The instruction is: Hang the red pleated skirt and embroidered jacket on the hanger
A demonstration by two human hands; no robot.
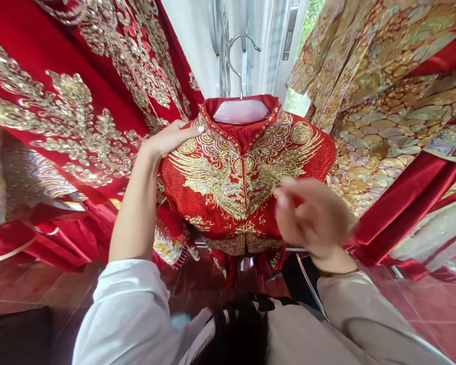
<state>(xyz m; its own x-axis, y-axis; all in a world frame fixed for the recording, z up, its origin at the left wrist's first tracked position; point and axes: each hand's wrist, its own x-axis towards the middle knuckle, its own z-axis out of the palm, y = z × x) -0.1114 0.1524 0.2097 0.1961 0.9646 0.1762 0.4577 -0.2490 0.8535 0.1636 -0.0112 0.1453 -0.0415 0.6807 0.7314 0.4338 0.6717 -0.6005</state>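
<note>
A red jacket (247,187) with gold phoenix embroidery hangs in front of me on a pink padded hanger (241,110) with a metal hook. My left hand (171,139) rests on the jacket's left shoulder, fingers closed over the fabric edge. My right hand (313,215) hovers in front of the jacket's right side, blurred by motion, fingers loosely curled, with nothing visible in it.
More red and gold embroidered garments hang close on the left (68,116) and right (395,101). A window (289,45) and white wall lie behind the hanger. Red-brown floor tiles (433,309) show below. A dark object (300,279) sits under my right wrist.
</note>
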